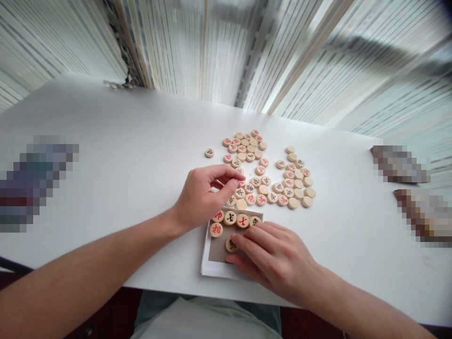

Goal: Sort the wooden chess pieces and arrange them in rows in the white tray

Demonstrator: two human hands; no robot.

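Just beyond left hand (202,197), discs (263,189), box (208,269) (part-filled) under right hand (278,260)

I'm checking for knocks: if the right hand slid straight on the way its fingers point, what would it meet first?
The right hand would first push the black-marked piece at its fingertips, inside the box; it seems to touch it now.
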